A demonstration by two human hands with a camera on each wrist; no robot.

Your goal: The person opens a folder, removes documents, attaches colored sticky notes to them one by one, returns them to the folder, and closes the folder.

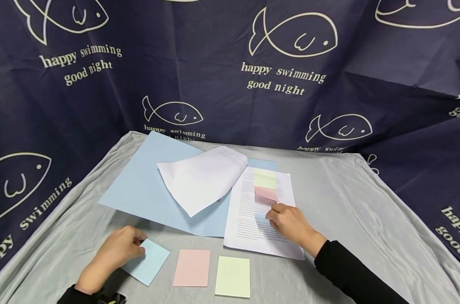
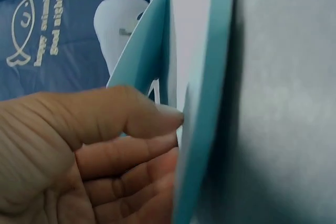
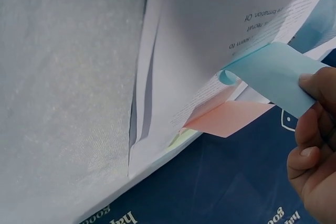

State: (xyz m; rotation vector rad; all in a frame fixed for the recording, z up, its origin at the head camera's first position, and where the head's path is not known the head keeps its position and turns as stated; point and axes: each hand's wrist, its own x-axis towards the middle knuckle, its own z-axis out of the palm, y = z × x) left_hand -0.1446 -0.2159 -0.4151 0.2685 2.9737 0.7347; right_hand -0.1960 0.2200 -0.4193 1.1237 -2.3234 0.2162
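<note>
My right hand (image 1: 290,223) pinches the free end of a blue sticky note (image 3: 278,74) between thumb and fingers. The note's other end meets the printed page (image 1: 249,230), and the strip bends up off the paper. On the same page, a pink sticky note (image 1: 265,194) lifts at its loose end below a green sticky note (image 1: 265,179). My left hand (image 1: 119,247) holds a blue sticky note pad (image 1: 150,261) at its upper left edge. Its thumb touches the pad in the left wrist view, with the other fingers curled underneath.
A pink sticky note pad (image 1: 191,268) and a green sticky note pad (image 1: 232,276) lie in front on the grey cloth (image 1: 328,190). Behind them a blue folder (image 1: 138,181) lies spread, with turned-over sheets (image 1: 207,177) curling across it. A dark fish-print curtain (image 1: 222,84) hangs behind.
</note>
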